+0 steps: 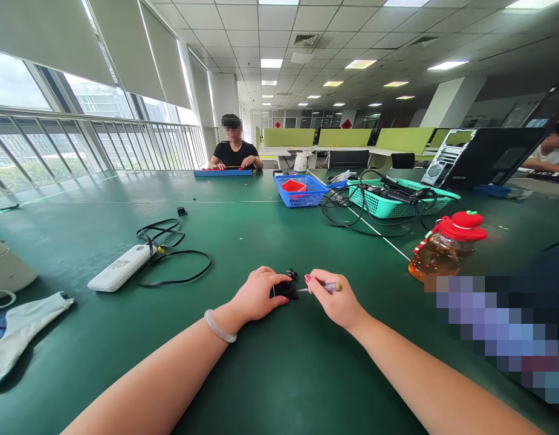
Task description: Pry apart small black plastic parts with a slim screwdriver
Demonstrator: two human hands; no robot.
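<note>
Low in the middle of the head view, my left hand (260, 293) grips a small black rectangular part (284, 290) against the green table, thumb and fingers around its left side. My right hand (337, 297) is closed on a slim screwdriver (330, 287) with a pale handle. Its thin shaft points left, and the tip reaches the right edge of the black part; whether it touches is too small to tell. Just behind the part lies a little cluster of tiny dark pieces (292, 273). My fingers hide some of the black part.
A white power strip (122, 267) with a looped black cable (202, 275) lies left. Behind are a blue basket (301, 198), a teal basket (385, 208) of cables and a computer case (485, 157). A red-lidded bottle (446, 251) stands right. A person (234, 151) sits across.
</note>
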